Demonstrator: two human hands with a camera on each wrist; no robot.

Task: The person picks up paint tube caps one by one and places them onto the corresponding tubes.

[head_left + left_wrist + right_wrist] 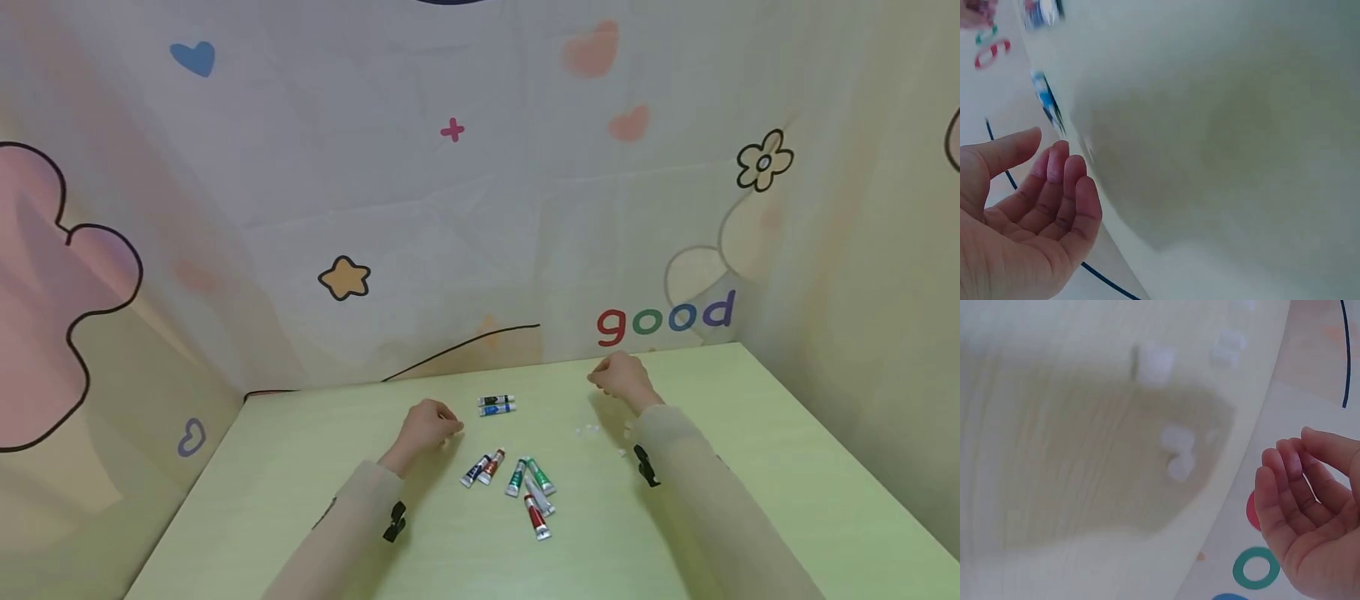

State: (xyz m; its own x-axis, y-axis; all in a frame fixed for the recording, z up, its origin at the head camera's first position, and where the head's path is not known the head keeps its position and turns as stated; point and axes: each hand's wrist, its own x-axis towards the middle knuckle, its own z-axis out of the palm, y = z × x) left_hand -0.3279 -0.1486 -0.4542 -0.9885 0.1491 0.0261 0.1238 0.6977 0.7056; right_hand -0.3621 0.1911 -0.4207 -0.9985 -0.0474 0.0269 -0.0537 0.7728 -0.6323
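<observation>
My left hand [427, 425] hovers over the table's left side, its fingers loosely bent and nothing seen between them. Just right of it lie a black paint tube [495, 400] and a blue paint tube [498, 410], side by side. Nearer to me are a dark blue tube [475, 472] and an orange-brown tube [492, 467]. Beside those rest a dark green tube [516, 477], a green tube [541, 476], a white tube [542, 497] and a red tube [537, 518]. My right hand [621, 375] is held above several small white caps [1177, 437], thumb near the fingertips; no object shows in it.
The pale table [315, 500] ends at a printed cloth backdrop [450, 250] behind and at both sides. One white piece [622, 453] lies apart, near the right sleeve. Each sleeve carries a black strap clip [395, 522].
</observation>
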